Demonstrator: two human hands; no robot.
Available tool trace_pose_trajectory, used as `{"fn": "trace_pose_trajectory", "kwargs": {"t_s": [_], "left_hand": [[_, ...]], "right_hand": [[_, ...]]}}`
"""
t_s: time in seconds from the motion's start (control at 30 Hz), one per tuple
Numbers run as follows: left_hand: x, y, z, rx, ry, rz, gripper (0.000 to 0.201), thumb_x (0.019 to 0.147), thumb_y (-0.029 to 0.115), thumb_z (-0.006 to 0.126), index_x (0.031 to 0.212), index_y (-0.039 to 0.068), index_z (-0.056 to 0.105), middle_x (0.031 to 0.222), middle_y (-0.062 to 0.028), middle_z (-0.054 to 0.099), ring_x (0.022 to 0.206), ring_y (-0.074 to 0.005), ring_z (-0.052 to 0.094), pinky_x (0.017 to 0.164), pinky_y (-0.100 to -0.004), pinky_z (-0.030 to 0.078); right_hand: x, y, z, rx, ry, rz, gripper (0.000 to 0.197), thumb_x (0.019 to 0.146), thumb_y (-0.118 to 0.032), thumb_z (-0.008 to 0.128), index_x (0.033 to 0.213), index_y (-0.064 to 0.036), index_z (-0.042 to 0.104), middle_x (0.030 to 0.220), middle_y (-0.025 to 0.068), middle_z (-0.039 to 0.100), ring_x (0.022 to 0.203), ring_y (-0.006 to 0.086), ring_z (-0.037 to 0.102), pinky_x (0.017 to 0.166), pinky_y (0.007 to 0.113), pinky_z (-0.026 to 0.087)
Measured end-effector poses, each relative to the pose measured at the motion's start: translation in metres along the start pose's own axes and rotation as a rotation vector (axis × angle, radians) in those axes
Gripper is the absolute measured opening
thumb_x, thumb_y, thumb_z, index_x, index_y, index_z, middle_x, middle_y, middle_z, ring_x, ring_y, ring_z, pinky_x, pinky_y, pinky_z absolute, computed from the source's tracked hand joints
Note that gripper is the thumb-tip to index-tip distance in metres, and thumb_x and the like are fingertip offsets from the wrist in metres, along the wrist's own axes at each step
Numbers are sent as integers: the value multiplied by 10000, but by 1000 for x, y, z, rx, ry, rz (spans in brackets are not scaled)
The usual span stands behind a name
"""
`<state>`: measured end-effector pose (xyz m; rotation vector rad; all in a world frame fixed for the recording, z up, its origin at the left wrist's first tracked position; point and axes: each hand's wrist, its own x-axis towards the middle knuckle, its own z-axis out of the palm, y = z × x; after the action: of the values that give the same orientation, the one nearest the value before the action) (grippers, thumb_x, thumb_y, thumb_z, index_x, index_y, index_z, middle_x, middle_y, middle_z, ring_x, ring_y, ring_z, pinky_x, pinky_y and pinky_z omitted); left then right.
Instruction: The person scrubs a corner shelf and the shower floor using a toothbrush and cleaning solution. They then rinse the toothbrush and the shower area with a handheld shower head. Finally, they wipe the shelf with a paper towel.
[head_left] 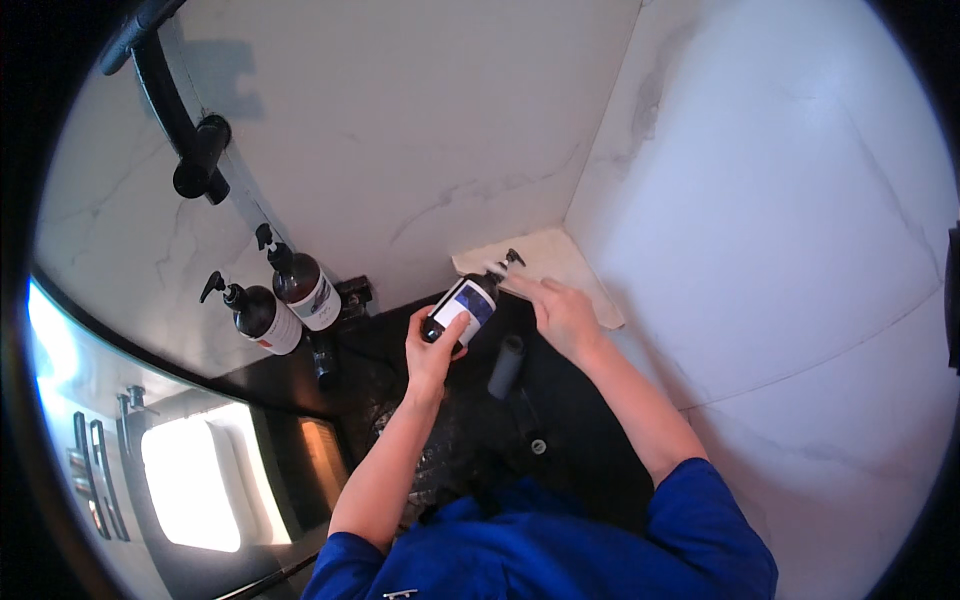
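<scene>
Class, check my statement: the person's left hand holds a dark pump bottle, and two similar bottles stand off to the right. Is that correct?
Not quite: the two similar bottles stand off to the left, as the head view shows. The person's left hand does hold a dark pump bottle.

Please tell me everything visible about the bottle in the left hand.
The bottle is dark brown, glass or plastic perhaps, with a white-and-blue label and black pump head. It tilts, pump toward the picture's upper right, seen against the pale corner ledge. The left hand grips its lower part; the right hand is by its neck, contact unclear.
</scene>
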<state>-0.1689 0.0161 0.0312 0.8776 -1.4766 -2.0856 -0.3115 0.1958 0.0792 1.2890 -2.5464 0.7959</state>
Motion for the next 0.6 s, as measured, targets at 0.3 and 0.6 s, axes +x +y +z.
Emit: {"fn": "trace_pose_trajectory", "kwargs": {"t_s": [0.3,0.6], "left_hand": [[-11,-44,-38,-524,-156,-294,594,959,523,670,1350,94,543,1144,-156,659,900,-278,679,719,-352,613],[-35,-42,-58,-727,-280,-250,767,928,493,727,1456,17,437,1325,-233,582,1199,-369,615,1088,-497,521]], "right_hand": [[-3,7,-20,-292,-143,121,566,838,10,565,1362,-182,658,1000,160,707,849,368,714,751,456,585],[28,44,-3,-407,-57,118,523,884,-5,492,1363,-147,649,990,202,697,824,387,711,760,474,585]]}}
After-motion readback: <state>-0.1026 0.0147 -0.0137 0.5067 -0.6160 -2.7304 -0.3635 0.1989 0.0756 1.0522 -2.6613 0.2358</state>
